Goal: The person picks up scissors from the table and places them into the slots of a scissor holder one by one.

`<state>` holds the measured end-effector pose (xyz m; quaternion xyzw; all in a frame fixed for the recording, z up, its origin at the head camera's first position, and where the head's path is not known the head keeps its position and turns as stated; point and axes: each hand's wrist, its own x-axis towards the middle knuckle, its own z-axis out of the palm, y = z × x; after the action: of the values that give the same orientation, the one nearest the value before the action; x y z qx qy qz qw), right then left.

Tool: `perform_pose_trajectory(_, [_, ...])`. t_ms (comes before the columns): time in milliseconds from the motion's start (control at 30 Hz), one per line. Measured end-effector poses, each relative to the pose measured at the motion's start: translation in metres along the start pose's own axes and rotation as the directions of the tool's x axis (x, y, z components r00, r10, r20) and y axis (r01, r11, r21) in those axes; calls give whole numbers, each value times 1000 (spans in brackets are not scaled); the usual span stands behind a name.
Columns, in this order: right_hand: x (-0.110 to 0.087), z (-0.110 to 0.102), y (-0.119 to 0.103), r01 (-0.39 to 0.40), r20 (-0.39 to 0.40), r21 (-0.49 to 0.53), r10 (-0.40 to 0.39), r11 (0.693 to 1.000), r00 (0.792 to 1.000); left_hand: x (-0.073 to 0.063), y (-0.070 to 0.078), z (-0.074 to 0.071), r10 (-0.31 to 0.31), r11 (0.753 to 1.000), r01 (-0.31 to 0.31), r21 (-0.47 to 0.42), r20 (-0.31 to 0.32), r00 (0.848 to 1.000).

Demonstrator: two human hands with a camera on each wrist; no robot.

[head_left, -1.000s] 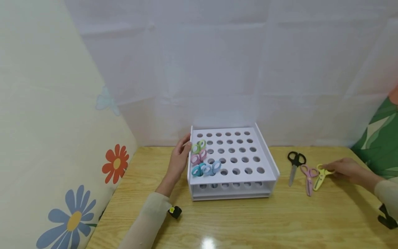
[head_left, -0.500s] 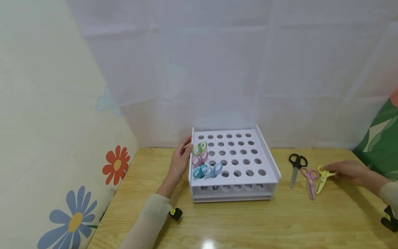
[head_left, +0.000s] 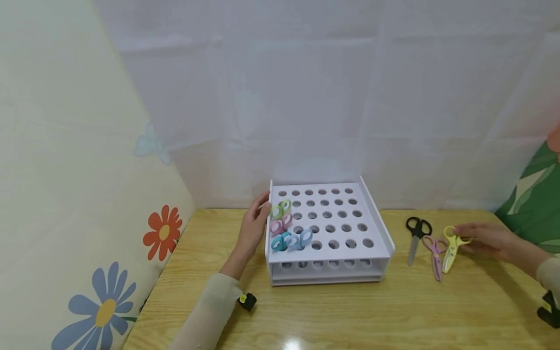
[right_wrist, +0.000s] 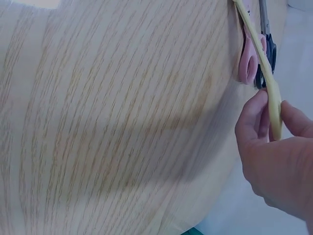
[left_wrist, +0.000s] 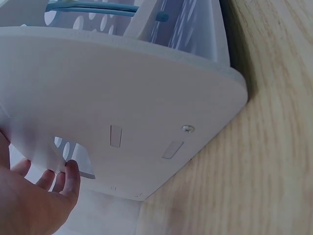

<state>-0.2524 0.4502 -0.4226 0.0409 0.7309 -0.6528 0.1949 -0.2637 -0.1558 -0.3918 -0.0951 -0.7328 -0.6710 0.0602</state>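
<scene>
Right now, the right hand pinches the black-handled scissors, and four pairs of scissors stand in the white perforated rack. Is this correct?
One thing is wrong: the right hand pinches the yellow scissors, as the right wrist view shows; the black-handled scissors lie on the table. Four pairs of scissors do stand in the white perforated rack.

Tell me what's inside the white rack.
In the white rack, green scissor handles, pink scissor handles, teal scissor handles and light blue scissor handles show; the top panel covers most of what is below. The left wrist view catches a bluish length underneath.
</scene>
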Motion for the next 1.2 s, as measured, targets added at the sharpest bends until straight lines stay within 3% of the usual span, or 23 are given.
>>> perform_pose_trajectory(100, [1,0,-2,37,47,24,-39,999,998,0,0,0,-3,1000,3,-20,-6,1000])
perform_pose_trajectory(433, [-12,7,-19,157,-19,-107,-160,982,987,-2,0,0,-15,1000,15,-4,-12,1000])
perform_pose_trajectory(633, [-15,20,-33,145,-53,-187,-158,972,986,-3,3,-1,-16,1000,16,12,-19,1000])
perform_pose_trajectory(833, [-18,36,-49,166,-32,-232,-178,959,984,-2,5,-1,-22,999,23,38,-21,1000])
perform_pose_trajectory(1067, [-27,57,-80,219,-4,-151,-222,964,975,15,-34,-2,12,1000,-12,0,-39,999])
perform_pose_trajectory(1200, [-32,68,-97,234,28,-127,-232,964,972,15,-34,-1,19,1000,-19,10,-55,998])
